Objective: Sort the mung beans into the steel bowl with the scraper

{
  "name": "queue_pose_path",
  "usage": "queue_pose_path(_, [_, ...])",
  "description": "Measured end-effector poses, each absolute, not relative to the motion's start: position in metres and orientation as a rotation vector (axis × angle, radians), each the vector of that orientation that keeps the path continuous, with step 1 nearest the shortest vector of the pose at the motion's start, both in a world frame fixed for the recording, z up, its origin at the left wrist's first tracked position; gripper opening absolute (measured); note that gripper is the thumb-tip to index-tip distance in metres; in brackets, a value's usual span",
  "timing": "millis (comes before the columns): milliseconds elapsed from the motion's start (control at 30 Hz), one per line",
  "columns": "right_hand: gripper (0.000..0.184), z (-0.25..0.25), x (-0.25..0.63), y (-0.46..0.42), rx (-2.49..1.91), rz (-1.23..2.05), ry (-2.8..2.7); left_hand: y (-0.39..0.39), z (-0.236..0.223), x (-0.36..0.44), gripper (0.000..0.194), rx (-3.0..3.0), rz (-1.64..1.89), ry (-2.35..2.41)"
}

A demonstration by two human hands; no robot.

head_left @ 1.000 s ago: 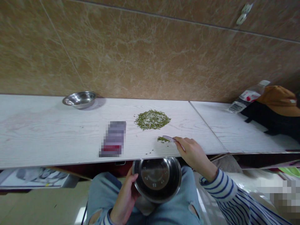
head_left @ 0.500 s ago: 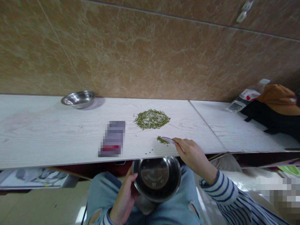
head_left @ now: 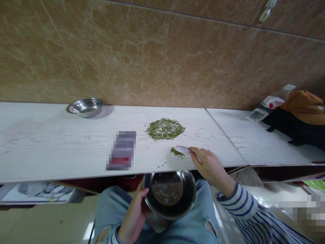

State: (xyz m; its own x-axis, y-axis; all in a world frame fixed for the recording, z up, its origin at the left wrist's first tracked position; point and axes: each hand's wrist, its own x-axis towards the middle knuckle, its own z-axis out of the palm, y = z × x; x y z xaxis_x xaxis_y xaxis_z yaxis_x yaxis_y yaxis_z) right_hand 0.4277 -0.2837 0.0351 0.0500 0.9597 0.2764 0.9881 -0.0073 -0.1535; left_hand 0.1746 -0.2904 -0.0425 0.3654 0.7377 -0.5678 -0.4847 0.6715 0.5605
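Observation:
My right hand [head_left: 209, 165] is closed on a small pale spoon [head_left: 185, 149] whose tip rests on the white table [head_left: 50, 145] beside a little clump of green beans [head_left: 177, 152]. A larger round heap of green and white grains [head_left: 165, 128] lies just beyond it. Below the table edge, my left hand [head_left: 134, 213] grips the rim of a steel bowl [head_left: 169, 192] resting on my lap. A few stray beans [head_left: 161, 165] lie near the front edge of the table.
A second steel bowl [head_left: 85, 107] stands at the back left against the tiled wall. A blurred flat object [head_left: 122, 150] lies left of the heap. A plastic bottle [head_left: 269, 103], an orange cap [head_left: 303, 106] and dark cloth [head_left: 291, 128] sit at the right.
The spoon and the small clump of beans have shifted very slightly; the right hand has edged a little farther onto the table. The left hand and bowl have stayed put.

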Motion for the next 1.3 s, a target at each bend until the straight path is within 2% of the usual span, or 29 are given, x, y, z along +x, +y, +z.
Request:
queue_pose_path(433, [0.029,0.035,0.42,-0.273,-1.988,-0.084,-1.994,-0.291,-0.034,0.167,0.045,0.319,0.821,0.996])
queue_pose_path(1300, [0.028,0.039,0.393,-0.296,-1.799,-0.021,-2.159,-0.293,-0.037,0.189,0.05,0.362,0.81,0.843])
